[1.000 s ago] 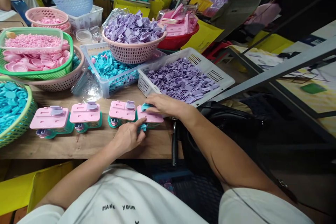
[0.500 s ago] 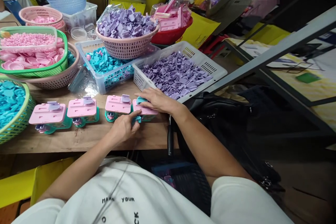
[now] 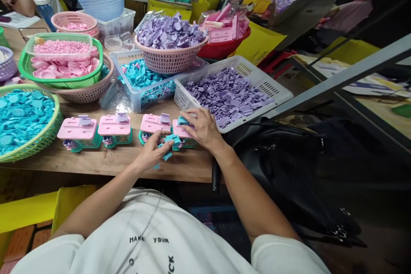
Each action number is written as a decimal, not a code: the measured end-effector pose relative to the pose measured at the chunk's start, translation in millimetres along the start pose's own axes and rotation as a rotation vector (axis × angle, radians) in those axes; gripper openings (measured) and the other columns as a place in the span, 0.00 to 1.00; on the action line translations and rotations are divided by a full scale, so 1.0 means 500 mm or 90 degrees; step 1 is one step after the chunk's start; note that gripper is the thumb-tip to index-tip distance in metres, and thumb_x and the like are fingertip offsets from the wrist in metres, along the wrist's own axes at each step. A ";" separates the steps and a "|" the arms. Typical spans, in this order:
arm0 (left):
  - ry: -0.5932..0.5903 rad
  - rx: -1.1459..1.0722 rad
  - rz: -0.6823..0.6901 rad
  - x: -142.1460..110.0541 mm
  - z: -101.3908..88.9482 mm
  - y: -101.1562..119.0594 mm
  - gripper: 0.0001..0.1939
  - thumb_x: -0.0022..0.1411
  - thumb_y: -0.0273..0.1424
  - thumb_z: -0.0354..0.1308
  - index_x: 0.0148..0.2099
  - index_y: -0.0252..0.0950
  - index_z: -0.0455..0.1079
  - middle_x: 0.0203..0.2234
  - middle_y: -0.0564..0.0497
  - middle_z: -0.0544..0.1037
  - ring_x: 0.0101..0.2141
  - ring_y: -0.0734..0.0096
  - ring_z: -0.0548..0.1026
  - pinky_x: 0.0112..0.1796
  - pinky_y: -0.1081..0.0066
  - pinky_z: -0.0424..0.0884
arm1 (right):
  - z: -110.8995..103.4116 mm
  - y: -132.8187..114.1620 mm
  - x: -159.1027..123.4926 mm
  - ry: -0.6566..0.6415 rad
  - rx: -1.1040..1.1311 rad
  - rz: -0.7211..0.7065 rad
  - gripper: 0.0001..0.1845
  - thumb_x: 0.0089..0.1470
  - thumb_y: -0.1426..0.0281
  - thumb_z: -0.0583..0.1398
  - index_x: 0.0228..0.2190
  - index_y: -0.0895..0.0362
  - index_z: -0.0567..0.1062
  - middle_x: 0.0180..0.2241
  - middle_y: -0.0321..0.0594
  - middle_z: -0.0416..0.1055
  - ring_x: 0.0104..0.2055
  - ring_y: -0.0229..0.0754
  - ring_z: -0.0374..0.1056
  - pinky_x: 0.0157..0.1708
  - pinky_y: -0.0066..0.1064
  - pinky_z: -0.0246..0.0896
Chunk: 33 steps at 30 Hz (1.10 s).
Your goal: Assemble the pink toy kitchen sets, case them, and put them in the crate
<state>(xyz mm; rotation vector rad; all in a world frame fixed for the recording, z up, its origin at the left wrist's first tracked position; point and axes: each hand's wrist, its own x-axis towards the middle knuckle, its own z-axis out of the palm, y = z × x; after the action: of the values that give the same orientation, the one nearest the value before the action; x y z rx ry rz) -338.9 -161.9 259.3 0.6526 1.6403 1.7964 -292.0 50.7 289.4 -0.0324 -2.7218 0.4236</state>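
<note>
Several pink-topped toy blocks with teal bases stand in a row on the wooden table [image 3: 105,162]. My right hand [image 3: 203,127] rests on the rightmost block [image 3: 181,130], fingers pressing a small teal piece [image 3: 183,120] on its top. My left hand [image 3: 153,150] pinches small teal pieces [image 3: 170,141] just in front of that block. The neighbouring block [image 3: 154,123] carries a purple piece on top, as do the two further left [image 3: 115,125] [image 3: 78,129].
A white crate of purple pieces [image 3: 234,90] sits right behind my right hand. A blue crate of teal pieces [image 3: 144,79], a pink basket of purple pieces [image 3: 170,43], a green basket of teal caps [image 3: 22,115] and pink-filled baskets [image 3: 61,58] crowd the table. A black bag [image 3: 289,158] lies right.
My left hand has lifted teal pieces up in front of the rightmost block. My right hand stays on the block's top. The camera shifted, so everything sits a little further right.
</note>
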 end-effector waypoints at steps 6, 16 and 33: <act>0.001 0.100 0.059 -0.024 -0.053 0.026 0.22 0.58 0.49 0.62 0.36 0.34 0.67 0.24 0.55 0.71 0.25 0.78 0.67 0.27 0.76 0.64 | -0.016 -0.115 -0.027 -0.115 0.298 -0.091 0.23 0.64 0.60 0.55 0.57 0.52 0.71 0.51 0.47 0.71 0.51 0.48 0.69 0.53 0.43 0.66; 0.188 -0.148 0.102 -0.032 -0.020 0.004 0.25 0.57 0.54 0.61 0.39 0.35 0.68 0.25 0.55 0.71 0.25 0.78 0.67 0.27 0.77 0.65 | 0.060 -0.195 0.012 -0.048 0.673 0.265 0.24 0.51 0.47 0.63 0.38 0.52 0.70 0.37 0.38 0.73 0.37 0.41 0.72 0.34 0.32 0.71; 0.200 0.110 0.080 -0.029 -0.046 -0.048 0.21 0.65 0.32 0.54 0.58 0.29 0.62 0.24 0.57 0.69 0.27 0.74 0.69 0.36 0.71 0.67 | 0.018 -0.134 0.163 -0.268 0.011 -0.051 0.15 0.60 0.66 0.57 0.46 0.56 0.75 0.44 0.47 0.77 0.46 0.50 0.70 0.49 0.41 0.62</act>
<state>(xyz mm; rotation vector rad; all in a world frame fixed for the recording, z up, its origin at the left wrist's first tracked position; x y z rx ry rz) -342.8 -187.0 233.5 0.5809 2.0205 1.9386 -368.6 -9.4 331.7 0.1913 -3.1168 0.4749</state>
